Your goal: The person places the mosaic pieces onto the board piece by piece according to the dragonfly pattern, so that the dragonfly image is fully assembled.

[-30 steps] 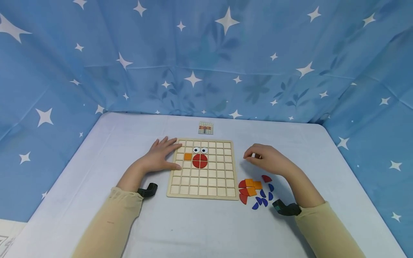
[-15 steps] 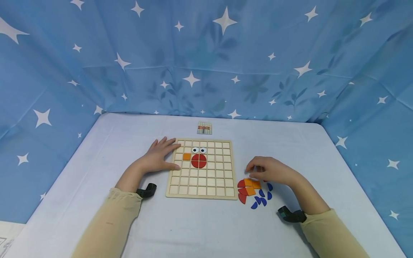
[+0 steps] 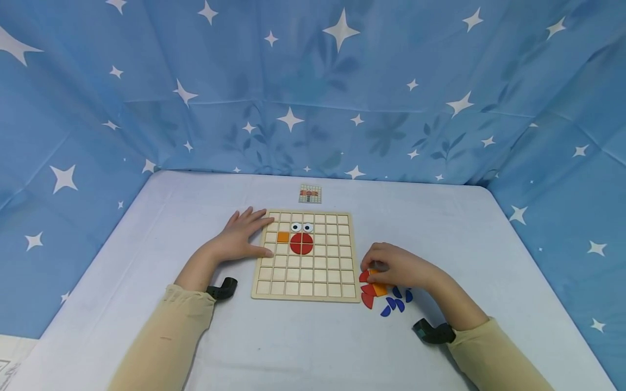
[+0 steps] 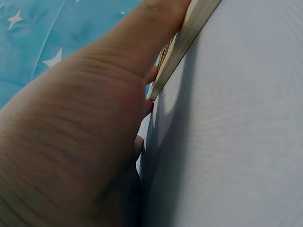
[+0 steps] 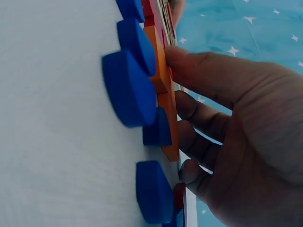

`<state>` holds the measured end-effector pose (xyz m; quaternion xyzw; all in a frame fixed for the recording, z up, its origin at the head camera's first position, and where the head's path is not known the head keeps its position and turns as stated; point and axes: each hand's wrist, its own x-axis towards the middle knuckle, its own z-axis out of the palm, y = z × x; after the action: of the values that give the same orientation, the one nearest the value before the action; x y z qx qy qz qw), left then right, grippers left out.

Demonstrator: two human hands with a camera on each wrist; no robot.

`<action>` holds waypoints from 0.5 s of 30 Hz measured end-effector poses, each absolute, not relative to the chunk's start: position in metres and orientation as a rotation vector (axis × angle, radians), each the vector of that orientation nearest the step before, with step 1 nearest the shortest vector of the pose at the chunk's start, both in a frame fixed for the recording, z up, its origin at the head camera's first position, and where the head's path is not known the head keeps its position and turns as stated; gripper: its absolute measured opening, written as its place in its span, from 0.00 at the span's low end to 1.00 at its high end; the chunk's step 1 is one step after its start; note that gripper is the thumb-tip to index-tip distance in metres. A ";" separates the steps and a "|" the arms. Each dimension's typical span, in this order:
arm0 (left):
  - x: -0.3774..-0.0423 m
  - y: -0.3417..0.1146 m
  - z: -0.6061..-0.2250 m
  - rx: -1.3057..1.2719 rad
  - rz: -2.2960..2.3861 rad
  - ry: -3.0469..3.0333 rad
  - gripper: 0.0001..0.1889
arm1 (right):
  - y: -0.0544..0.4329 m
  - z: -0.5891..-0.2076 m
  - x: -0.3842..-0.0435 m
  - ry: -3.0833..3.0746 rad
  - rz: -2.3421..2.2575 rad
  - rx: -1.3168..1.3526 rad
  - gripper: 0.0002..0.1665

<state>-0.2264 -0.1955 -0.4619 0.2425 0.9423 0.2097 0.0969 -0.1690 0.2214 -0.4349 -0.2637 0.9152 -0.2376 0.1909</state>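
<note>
My left hand (image 3: pixel 239 236) rests spread at the left edge of a wooden grid board (image 3: pixel 313 300), thumb and fingertips on its border. On the board lie two eye tiles (image 3: pixel 301 227), a red circle of quarter pieces (image 3: pixel 301 244) and one orange square tile (image 3: pixel 283 237). My right hand (image 3: pixel 398 266) is down at the loose pile to the right of the board. Its bent thumb and fingers are at the orange square tiles (image 5: pixel 163 66), thumb tip right at one edge; I cannot tell whether they pinch one. Red quarter pieces (image 3: pixel 368 300) lie beside them.
Several blue half-round pieces (image 3: pixel 399 306) lie close under the right wrist, near the front of the pile. A small pattern card (image 3: pixel 310 194) lies behind the board. White cloth (image 3: pixel 293 347) covers the table, and a blue star curtain (image 3: pixel 313 81) hangs behind it.
My right hand has come down toward me from beside the board and then slightly left, onto the orange and red pieces. The left hand and the board pieces stay as they were.
</note>
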 end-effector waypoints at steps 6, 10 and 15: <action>-0.227 -0.196 -0.462 0.718 0.618 2.791 0.50 | 0.220 -0.435 -0.168 2.586 -0.671 -0.686 0.12; -0.226 -0.196 -0.461 0.719 0.620 2.794 0.50 | 0.220 -0.436 -0.169 2.594 -0.653 -0.688 0.13; -0.226 -0.196 -0.460 0.718 0.636 2.786 0.50 | 0.220 -0.435 -0.169 2.599 -0.651 -0.682 0.12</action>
<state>-0.2257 -0.1955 -0.4604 0.2426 0.9410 0.2148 0.0973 -0.1690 0.2196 -0.4352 -0.2425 0.9233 -0.2313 0.1875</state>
